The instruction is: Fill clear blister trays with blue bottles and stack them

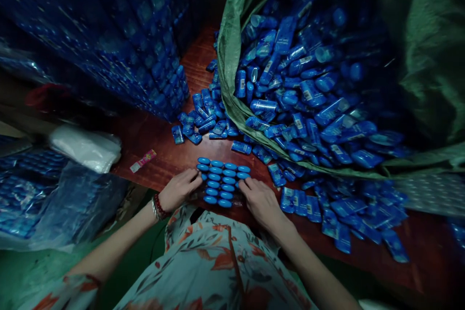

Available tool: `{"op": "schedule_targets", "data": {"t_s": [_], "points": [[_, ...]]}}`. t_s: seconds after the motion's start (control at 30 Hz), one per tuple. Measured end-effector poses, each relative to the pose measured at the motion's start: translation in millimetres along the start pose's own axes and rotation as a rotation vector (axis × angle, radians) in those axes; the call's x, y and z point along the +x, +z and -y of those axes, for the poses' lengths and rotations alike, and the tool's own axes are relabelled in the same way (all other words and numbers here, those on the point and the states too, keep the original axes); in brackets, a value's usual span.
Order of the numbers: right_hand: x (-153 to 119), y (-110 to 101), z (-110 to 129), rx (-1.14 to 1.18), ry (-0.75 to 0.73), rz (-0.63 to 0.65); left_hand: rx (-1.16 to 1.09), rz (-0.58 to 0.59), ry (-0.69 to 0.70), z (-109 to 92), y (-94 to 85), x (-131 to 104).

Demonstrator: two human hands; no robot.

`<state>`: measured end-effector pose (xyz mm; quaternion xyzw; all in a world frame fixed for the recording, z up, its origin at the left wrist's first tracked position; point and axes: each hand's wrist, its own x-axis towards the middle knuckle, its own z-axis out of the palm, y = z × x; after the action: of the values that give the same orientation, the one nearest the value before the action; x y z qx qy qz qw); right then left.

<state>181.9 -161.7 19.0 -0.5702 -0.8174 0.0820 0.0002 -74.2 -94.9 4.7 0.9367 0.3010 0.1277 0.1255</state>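
A block of small blue packs [214, 177] stands on a reddish-brown worktop [167, 155], between a worker's two hands.
The left hand [181, 186] and right hand [258, 197] rest fingertips against opposite sides of the block, fingers bent; whether either hand grips a pack cannot be told. Beyond the right hand, a green sack [228, 58] gapes over loose blue packs [286, 34]; left of the left hand lies a pink strip [143, 161].
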Motion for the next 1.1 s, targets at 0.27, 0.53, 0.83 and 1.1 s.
{"op": "schedule_targets", "data": {"t_s": [0.27, 0.53, 0.83, 1.1], "points": [[3.8, -3.1, 3.3, -0.083, 0.012, -0.014, 0.038, 0.055, 0.01, 2.4, -3.4, 3.1], [17.6, 13.7, -37.1, 0.234, 0.156, -0.377, -0.066, -0.371, -0.504, 54.2, 3.0, 11.8], [92.8, 19.4, -64.6, -0.128, -0.005, -0.002, -0.205, -0.067, -0.901, 129.7, 1.1, 50.5], [0.2, 33.2, -56.0, 0.4, 0.327, -0.535, -0.449, -0.44, -0.887, 67.2, 4.3, -29.8]]}}
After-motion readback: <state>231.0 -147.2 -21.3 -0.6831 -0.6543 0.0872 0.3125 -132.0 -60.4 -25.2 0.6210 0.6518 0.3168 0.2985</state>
